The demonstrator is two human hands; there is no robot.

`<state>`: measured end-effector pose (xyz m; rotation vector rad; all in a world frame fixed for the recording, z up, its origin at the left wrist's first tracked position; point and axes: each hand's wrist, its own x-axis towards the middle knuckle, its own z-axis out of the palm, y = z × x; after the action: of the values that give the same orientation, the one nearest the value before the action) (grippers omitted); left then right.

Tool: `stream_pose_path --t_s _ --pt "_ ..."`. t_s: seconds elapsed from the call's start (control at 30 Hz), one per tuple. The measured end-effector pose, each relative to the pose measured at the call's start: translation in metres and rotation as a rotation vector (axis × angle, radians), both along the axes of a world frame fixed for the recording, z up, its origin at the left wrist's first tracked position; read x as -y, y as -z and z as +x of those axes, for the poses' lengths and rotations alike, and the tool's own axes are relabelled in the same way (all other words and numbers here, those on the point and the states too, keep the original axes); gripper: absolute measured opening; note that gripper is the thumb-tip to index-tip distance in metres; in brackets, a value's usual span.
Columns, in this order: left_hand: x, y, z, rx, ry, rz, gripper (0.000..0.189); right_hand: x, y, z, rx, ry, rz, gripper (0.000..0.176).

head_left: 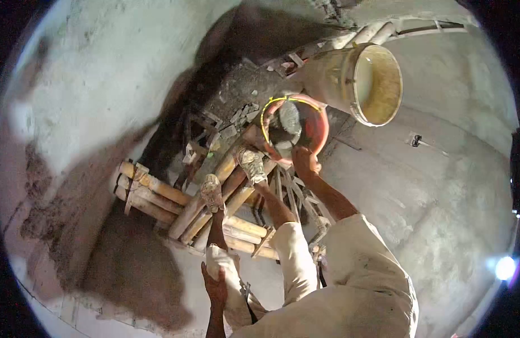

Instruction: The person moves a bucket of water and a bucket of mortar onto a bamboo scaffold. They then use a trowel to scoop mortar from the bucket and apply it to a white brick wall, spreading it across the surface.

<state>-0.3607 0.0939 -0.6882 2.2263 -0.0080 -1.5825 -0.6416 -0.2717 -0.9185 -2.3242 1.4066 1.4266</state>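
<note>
My right hand is closed on the near rim of a round, reddish-orange tub with a yellow edge on its far left side. Its inside looks dark, with a greyish patch in it, and I cannot make out what that is. Down at the lower left, my left hand hangs beside my trouser leg, fingers apart and holding nothing. My shoes rest on bamboo poles, just left of the tub.
A large yellowish drum lies beyond the tub, its open end facing right. Bamboo scaffolding crosses below me. Broken rubble lies on dark ground farther off. Grey plastered walls curve around, and a bright lamp shines at right.
</note>
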Motion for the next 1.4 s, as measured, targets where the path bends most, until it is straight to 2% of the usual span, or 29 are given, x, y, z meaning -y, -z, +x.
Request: stream_pose_path --t_s 0.03,0.07,0.1,0.13,0.2,0.27,0.33,0.4,0.43,0.5,0.57,0.6,0.63,0.67,0.73,0.77,0.8,0.83,0.87,0.9,0.93,1.0,1.07,1.1,1.13,1.23,1.27,1.33,1.4 --pt "-0.002 0.004 0.002 -0.003 0.012 -0.013 0.079 0.001 -0.012 -0.018 -0.051 0.074 0.122 0.031" --pt "-0.008 0.014 0.007 0.131 0.260 -0.033 0.076 -0.005 -0.054 -0.026 0.169 0.275 -0.065 0.033" --pt "-0.009 0.028 0.011 0.274 0.503 -0.055 0.073 0.001 -0.071 -0.042 0.128 0.093 -0.074 0.034" --pt "-0.001 0.042 0.016 0.281 0.512 -0.066 0.073 0.006 -0.081 -0.055 0.082 -0.087 -0.079 0.035" --pt "0.035 0.075 0.025 0.400 0.386 -0.099 0.067 0.020 -0.089 -0.061 0.098 -0.065 -0.189 0.040" --pt "0.088 0.120 0.032 0.440 0.412 -0.112 0.065 0.051 -0.087 -0.052 0.113 -0.042 -0.304 0.045" --pt "0.148 0.169 0.033 0.368 0.520 -0.356 0.070 0.082 -0.070 -0.030 0.121 0.283 -0.153 0.044" --pt "0.230 0.184 0.019 -0.074 0.228 -0.322 0.070 0.057 -0.004 -0.032 0.186 0.331 -0.288 0.044" --pt "0.251 0.206 0.004 -0.212 0.039 -0.292 0.072 0.039 -0.003 -0.035 0.184 0.303 -0.194 0.045" --pt "0.271 0.256 -0.039 -0.342 -0.134 -0.291 0.076 0.003 -0.004 -0.038 0.192 0.255 -0.006 0.047" --pt "0.256 0.325 -0.078 -0.403 -0.012 -0.473 0.088 -0.036 -0.029 -0.060 0.303 0.258 -0.118 0.048" --pt "0.284 0.298 -0.088 -0.519 -0.087 -0.330 0.094 -0.020 -0.070 -0.050 0.274 0.511 0.075 0.046" --pt "0.315 0.267 -0.097 -0.619 -0.166 -0.179 0.102 -0.028 -0.088 -0.062 0.334 0.722 0.111 0.048" --pt "0.323 0.268 -0.108 -0.560 -0.137 -0.190 0.093 -0.044 -0.100 -0.074 0.460 0.764 0.000 0.048" --pt "0.319 0.311 -0.122 -0.701 -0.038 -0.128 0.083 -0.068 -0.124 -0.090 0.586 0.808 -0.120 0.049" --pt "0.319 0.323 -0.128 -0.747 0.000 -0.107 0.080 -0.075 -0.139 -0.092 0.688 0.995 -0.142 0.050" --pt "0.314 0.332 -0.132 -0.620 -0.020 -0.190 0.052 -0.085 -0.150 -0.095 0.794 1.187 -0.163 0.051" --pt "0.315 0.337 -0.136 -0.493 -0.037 -0.277 0.037 -0.101 -0.153 -0.103 0.804 1.145 -0.206 0.052" --pt "0.315 0.351 -0.141 -0.489 -0.025 -0.282 0.037 -0.111 -0.162 -0.099 0.898 1.328 -0.183 0.053" --pt "0.315 0.370 -0.146 -0.328 0.074 -0.264 0.037 -0.119 -0.173 -0.094 0.986 1.514 -0.175 0.054" --pt "0.320 0.371 -0.147 -0.246 0.129 -0.258 0.037 -0.116 -0.190 -0.081 0.883 1.605 -0.127 0.056" --pt "0.337 0.356 -0.144 -0.182 0.186 -0.227 0.040 -0.106 -0.229 -0.045 0.860 1.738 -0.150 0.045" --pt "0.374 0.288 -0.141 -0.177 0.150 -0.218 0.046 -0.142 -0.219 -0.052 1.026 1.756 -0.160 0.046" --pt "0.395 0.241 -0.140 -0.150 0.112 -0.228 0.046 -0.167 -0.208 -0.060 0.931 1.696 -0.136 0.048" --pt "0.397 0.255 -0.141 0.005 0.303 -0.251 0.049 -0.154 -0.230 -0.045 0.924 1.884 -0.076 0.051" --pt "0.396 0.240 -0.148 0.285 0.566 -0.262 0.053 -0.163 -0.244 -0.041 1.026 1.742 -0.128 0.054" --pt "0.395 0.232 -0.148 0.351 0.629 -0.198 0.055 -0.163 -0.250 -0.042 0.959 1.670 -0.109 0.055" --pt "0.400 0.182 -0.129 0.364 0.742 -0.096 0.056 -0.165 -0.269 -0.047 0.813 1.729 0.048 0.052" --pt "0.388 0.129 -0.107 0.385 0.697 -0.112 0.051 -0.168 -0.270 -0.051 1.034 1.238 -0.241 0.051"
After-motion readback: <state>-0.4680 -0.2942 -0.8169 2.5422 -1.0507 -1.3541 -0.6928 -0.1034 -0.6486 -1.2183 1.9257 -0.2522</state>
